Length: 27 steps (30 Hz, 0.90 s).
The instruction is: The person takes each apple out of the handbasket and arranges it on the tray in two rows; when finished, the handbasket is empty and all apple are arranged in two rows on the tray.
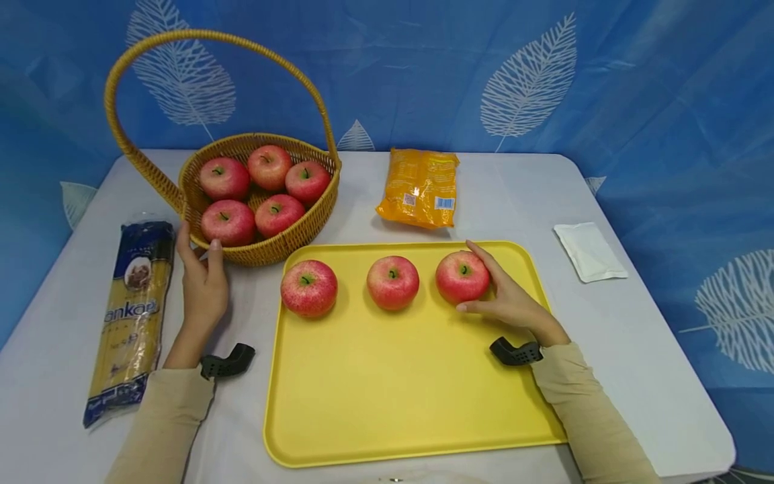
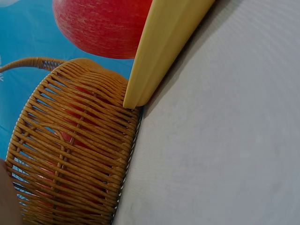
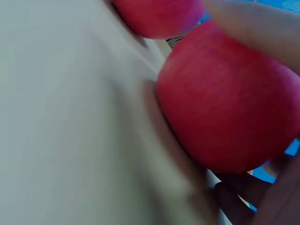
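Note:
In the head view, my right hand (image 1: 508,300) holds a red apple (image 1: 462,277) at the right end of a row on the yellow tray (image 1: 387,390). Its thumb lies on the near side and a finger reaches along the far right side. Up close in the right wrist view, the same apple (image 3: 229,98) sits between thumb and fingers. My left hand (image 1: 204,286) touches the near left side of a wicker basket (image 1: 290,245) with spread, fairly straight fingers. Several apples (image 1: 228,222) lie inside the basket. Two more apples, one in the middle (image 1: 393,283) and one at left (image 1: 309,288), are on the tray.
Left of my left hand lies a long pasta packet (image 1: 133,309). An orange packet (image 1: 421,188) is behind the tray, and a small white sachet (image 1: 590,251) lies to the right. The basket's tall handle (image 1: 220,33) arches above it. A blue curtain (image 1: 411,74) hangs behind the table.

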Each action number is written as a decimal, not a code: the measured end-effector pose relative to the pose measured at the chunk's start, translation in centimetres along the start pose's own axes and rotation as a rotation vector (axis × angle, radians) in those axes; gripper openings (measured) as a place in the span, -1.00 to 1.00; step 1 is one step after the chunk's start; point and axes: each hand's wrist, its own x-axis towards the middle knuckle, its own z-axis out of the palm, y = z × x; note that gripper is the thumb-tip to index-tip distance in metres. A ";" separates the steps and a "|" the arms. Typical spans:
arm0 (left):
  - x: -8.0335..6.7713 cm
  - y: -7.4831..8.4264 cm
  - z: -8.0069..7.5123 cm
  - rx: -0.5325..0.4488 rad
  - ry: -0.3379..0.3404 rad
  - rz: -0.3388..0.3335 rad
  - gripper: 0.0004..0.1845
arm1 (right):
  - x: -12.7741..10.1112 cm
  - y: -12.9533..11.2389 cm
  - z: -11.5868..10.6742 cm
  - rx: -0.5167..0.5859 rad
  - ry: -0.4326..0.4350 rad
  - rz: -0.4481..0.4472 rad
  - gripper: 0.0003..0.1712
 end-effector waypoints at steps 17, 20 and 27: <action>-0.1 -0.1 0.0 0.002 -0.002 -0.001 -0.38 | 0.0 0.2 0.6 -0.051 0.076 0.026 0.15; 0.0 -0.2 0.0 -0.002 -0.004 0.001 -0.38 | 0.0 0.2 0.6 -0.054 0.081 0.027 0.15; 0.0 -0.1 0.0 0.002 -0.001 0.001 -0.38 | -0.1 0.0 0.3 -0.037 0.093 0.002 0.08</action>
